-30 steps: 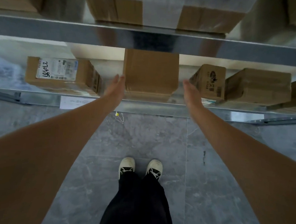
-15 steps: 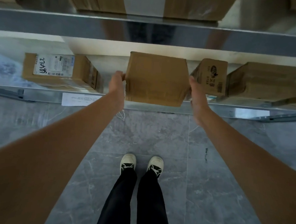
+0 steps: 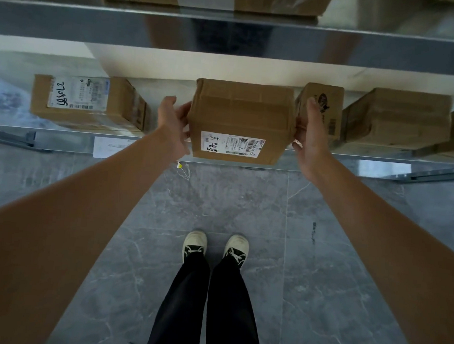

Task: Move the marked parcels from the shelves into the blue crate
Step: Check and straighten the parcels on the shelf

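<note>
— What's nearest to you?

— Cream shoes (image 3: 216, 247) on the grey tiled floor (image 3: 333, 284), below both outstretched arms.

— And the hands?

— The left hand (image 3: 174, 124) and right hand (image 3: 309, 135) clasp a brown parcel (image 3: 241, 114) between them, one on each side face, fingers curled round its edges. A white label (image 3: 231, 145) with handwriting faces us.

— Where's the parcel?

— At the front lip of the metal shelf (image 3: 63, 131), tilted forward.

— Beyond the hands?

— Left of the left hand, a labelled box (image 3: 86, 100). Just behind the right hand, a small printed box (image 3: 324, 108); further right, a plain carton (image 3: 396, 118).
</note>
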Demonstrator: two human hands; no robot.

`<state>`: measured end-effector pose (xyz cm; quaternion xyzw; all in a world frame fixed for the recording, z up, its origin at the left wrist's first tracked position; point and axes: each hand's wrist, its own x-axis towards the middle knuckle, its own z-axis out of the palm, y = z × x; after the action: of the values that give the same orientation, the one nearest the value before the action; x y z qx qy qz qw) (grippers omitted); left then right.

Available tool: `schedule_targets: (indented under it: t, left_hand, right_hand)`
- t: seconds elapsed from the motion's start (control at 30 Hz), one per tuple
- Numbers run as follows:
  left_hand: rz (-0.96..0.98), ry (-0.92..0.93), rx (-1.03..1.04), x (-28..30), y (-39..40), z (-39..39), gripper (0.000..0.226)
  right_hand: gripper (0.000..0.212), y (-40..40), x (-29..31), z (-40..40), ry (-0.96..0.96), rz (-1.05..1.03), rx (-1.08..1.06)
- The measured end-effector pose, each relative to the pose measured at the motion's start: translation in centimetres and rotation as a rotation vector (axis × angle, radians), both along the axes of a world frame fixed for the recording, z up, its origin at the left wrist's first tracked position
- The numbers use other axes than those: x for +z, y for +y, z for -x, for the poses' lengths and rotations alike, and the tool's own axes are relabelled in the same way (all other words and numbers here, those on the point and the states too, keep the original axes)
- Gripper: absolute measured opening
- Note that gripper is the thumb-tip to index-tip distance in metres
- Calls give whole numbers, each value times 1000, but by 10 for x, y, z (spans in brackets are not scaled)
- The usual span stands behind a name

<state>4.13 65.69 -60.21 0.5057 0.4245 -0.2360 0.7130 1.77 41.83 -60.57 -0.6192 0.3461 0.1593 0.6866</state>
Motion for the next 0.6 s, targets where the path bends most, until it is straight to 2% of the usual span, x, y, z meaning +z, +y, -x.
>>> schedule_targets:
  t: [0.07, 0.13, 0.23, 0.43, 0.6]
  left_hand:
    - [-110, 9, -111, -1, 1, 3, 51]
    - [-156, 4, -121, -5, 3, 6, 49]
    - [-110, -8, -34, -13, 5, 10, 49]
    - [-17, -51, -13, -22, -5, 15, 46]
    - [-72, -45, 2, -31, -12, 14, 47]
  right_hand:
    - [57, -1, 1, 3, 10, -58, 14]
    - [57, -4, 1, 4, 17, -52, 38]
    - [65, -6, 0, 7, 7, -55, 24]
    - [54, -1, -10, 8, 64, -178, -110]
    - [59, 10, -20, 7, 145, -49, -10]
